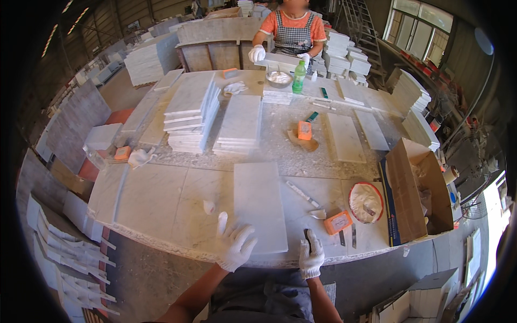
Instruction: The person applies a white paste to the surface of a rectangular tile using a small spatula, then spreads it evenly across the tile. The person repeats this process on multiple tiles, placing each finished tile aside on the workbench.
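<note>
One head-worn fisheye view looks forward and down over the nearby worktable.

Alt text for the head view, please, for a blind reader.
A gloved left hand is at the near-left corner of a pale slab; the right hand, beside the slab, appears to grip a small dark object. The worktable holds stacked slabs, a red-rimmed bowl of white material and an open cardboard box; a co-worker is opposite.

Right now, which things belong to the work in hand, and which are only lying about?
Likely used: white slab at the left hand; dark object in the right hand; red-rimmed bowl.
Seemingly lying about: green bottle; cardboard box.
</note>
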